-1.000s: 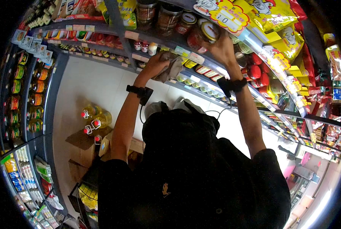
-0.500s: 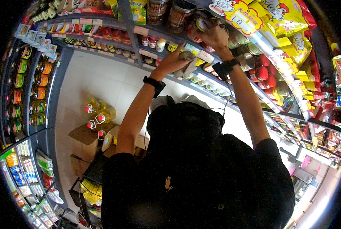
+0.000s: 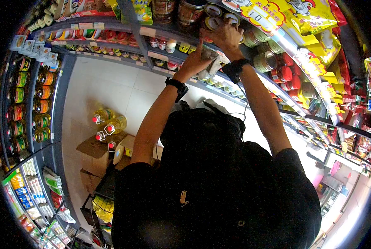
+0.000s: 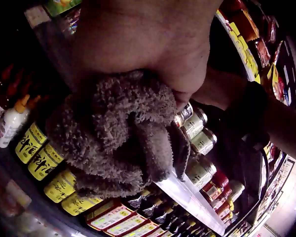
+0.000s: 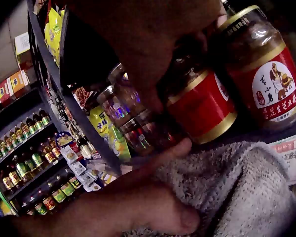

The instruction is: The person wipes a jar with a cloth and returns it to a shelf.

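Observation:
My left hand [image 3: 194, 62] grips a bunched grey fluffy cloth [image 4: 123, 133] at the front edge of a shelf. In the right wrist view, the cloth lies just below a red-labelled glass jar [image 5: 204, 106] with gold bands, and one left finger extends up toward its base. My right hand [image 3: 225, 38] reaches in from above and holds this jar, its fingers and thumb around the upper part; the hand hides the lid there. A second red-labelled jar [image 5: 271, 79] of the same kind, with a gold-edged lid, stands beside it.
Large dark-filled jars [image 3: 191, 14] stand left of the right hand, and clear-sided jars [image 3: 265, 61] to its right. Yellow packets [image 3: 308, 18] sit above at the right. On the lower shelf are yellow boxes [image 4: 39, 160]. Oil bottles [image 3: 117, 123] and a carton [image 3: 93, 151] occupy the floor.
My left hand has moved right with the cloth, closer to the right hand. The right hand has shifted left; the jar it held tilted outward is now farther back among the other jars.

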The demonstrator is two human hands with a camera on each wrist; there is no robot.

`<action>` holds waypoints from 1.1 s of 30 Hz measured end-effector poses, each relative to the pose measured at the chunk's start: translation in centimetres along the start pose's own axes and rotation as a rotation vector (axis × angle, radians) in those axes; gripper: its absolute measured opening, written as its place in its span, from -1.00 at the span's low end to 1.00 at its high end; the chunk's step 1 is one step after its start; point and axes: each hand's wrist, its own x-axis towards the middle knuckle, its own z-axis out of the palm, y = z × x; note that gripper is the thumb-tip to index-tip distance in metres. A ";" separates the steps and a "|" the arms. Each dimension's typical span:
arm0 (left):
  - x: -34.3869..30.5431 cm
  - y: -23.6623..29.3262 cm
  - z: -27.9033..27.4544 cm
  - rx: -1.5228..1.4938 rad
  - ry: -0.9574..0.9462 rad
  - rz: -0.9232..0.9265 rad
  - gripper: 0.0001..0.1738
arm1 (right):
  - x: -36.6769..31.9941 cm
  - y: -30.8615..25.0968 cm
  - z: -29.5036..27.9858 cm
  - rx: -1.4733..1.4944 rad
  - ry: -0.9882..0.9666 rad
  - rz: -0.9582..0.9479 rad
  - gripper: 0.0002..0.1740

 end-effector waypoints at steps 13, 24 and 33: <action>-0.7 0.9 -1.0 0.018 0.000 -0.061 0.31 | 0.5 1.2 -2.9 0.250 -0.085 -0.187 -0.09; -1.0 1.0 -0.6 0.077 0.058 0.066 0.28 | 4.3 4.0 -4.3 0.508 -0.174 -0.563 -0.23; -1.1 1.9 0.0 0.047 -0.046 -0.032 0.26 | 3.9 4.2 -1.8 0.432 -0.062 -0.560 -0.23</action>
